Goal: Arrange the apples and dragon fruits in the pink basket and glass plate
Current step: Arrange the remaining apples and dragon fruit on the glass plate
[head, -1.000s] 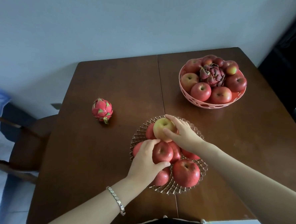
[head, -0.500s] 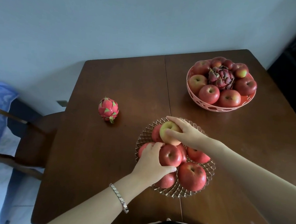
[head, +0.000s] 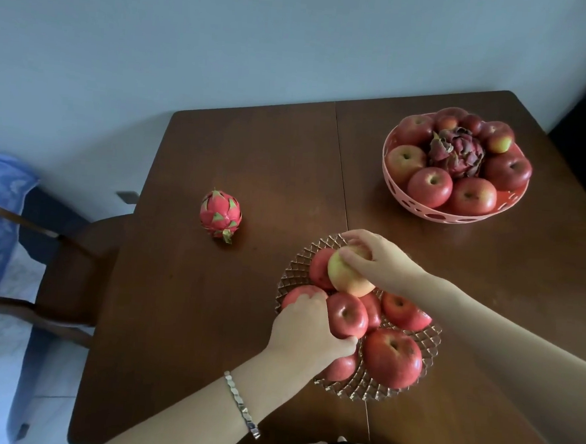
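The glass plate (head: 374,391) near the table's front holds several red apples. My right hand (head: 381,261) grips a yellow-green apple (head: 346,276) on top of the pile at the plate's far side. My left hand (head: 309,332) is wrapped around a red apple (head: 347,314) in the plate's middle. A large red apple (head: 393,361) lies at the plate's near right. The pink basket (head: 422,212) at the back right is filled with several apples around a dark dragon fruit (head: 457,156). A bright pink dragon fruit (head: 220,214) lies alone on the table to the left.
The brown wooden table (head: 210,319) has a seam down its middle. A wooden chair (head: 65,276) with blue cloth stands at the left edge. A pale wall runs behind the table, and something dark stands at the far right.
The view has shifted slightly, moving everything rightward in frame. My right hand has turned the yellow-green apple a little on the pile. My left hand stays on the red apple.
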`<act>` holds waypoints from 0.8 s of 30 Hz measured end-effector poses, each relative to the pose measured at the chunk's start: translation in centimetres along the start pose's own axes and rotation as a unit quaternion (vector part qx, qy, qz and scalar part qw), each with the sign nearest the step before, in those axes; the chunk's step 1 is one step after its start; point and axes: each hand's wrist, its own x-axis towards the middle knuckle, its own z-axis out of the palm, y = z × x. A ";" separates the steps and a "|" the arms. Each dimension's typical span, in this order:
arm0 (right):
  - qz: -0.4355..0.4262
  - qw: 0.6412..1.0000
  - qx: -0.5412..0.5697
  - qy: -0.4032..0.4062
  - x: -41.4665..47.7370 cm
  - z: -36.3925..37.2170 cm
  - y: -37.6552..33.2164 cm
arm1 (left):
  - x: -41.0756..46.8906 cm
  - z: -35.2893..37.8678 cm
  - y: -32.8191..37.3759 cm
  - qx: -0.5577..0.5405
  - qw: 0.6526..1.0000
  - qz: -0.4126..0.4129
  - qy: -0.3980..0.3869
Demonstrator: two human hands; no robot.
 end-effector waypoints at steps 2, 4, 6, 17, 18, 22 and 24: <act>-0.003 1.000 -0.022 -0.007 -0.3 0.1 0.1 | 0.3 -0.2 0.0 0.032 0.999 -0.003 -0.031; -0.005 1.000 -0.026 -0.011 -0.4 0.0 0.0 | 0.5 -0.2 -0.1 0.038 0.996 -0.018 -0.076; -0.005 1.000 -0.018 -0.014 -0.3 -0.2 -0.2 | 0.6 -0.4 -0.4 0.022 0.994 -0.026 -0.101; -0.033 0.999 -0.013 -0.002 2.0 -0.9 -2.3 | 6.4 -7.0 -4.5 -0.147 0.980 -0.095 0.091; -0.037 0.999 -0.010 0.000 2.3 -1.0 -2.7 | 8.2 -7.8 -5.4 -0.135 0.972 -0.127 0.141; -0.050 0.999 0.001 0.017 3.5 -1.1 -3.6 | 14.6 -9.7 -9.4 -0.116 0.938 -0.265 0.190; -0.050 0.998 0.009 0.034 4.0 -1.0 -3.8 | 16.4 -9.6 -11.3 -0.141 0.927 -0.315 0.147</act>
